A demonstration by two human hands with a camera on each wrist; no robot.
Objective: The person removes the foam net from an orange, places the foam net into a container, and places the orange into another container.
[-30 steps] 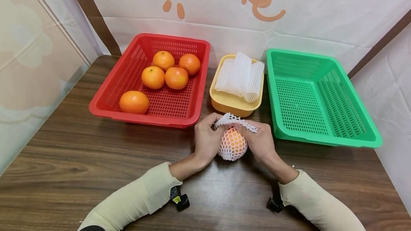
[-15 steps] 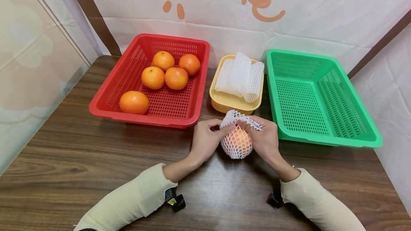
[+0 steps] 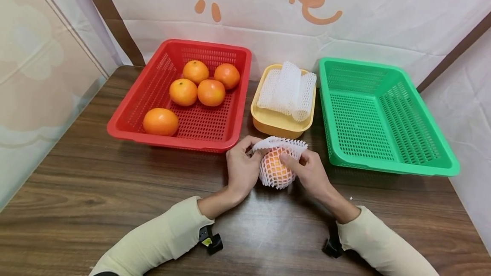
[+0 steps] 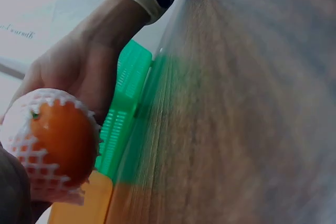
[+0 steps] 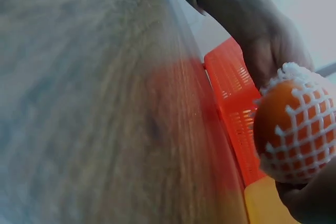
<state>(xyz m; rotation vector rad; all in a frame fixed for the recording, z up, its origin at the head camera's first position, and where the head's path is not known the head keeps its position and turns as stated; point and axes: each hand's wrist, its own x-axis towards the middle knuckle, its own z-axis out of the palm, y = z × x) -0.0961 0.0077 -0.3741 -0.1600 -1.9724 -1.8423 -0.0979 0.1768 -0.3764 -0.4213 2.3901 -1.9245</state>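
Observation:
Both hands hold an orange (image 3: 277, 168) that sits in a white foam net sleeve (image 3: 281, 142), low over the table in front of me. My left hand (image 3: 241, 168) pinches the sleeve's upper edge on the left. With its thumb across the front of the net, my right hand (image 3: 312, 174) grips the fruit from the right; its other fingers are partly hidden. The net's top edge stands up behind the orange. From the left wrist, the orange (image 4: 65, 142) shows a bare underside with a small green stem spot, netting round its sides.
A red basket (image 3: 174, 140) with several loose oranges stands at the back left. Behind the hands is a yellow tray (image 3: 278, 127) holding folded foam nets (image 3: 285, 90). To the right stands a green basket (image 3: 391, 166). A fabric wall closes off the back.
The wrapped orange shifted right, then back left. The sleeve's top edge is now spread wider, and the right thumb has come round to the front of the net.

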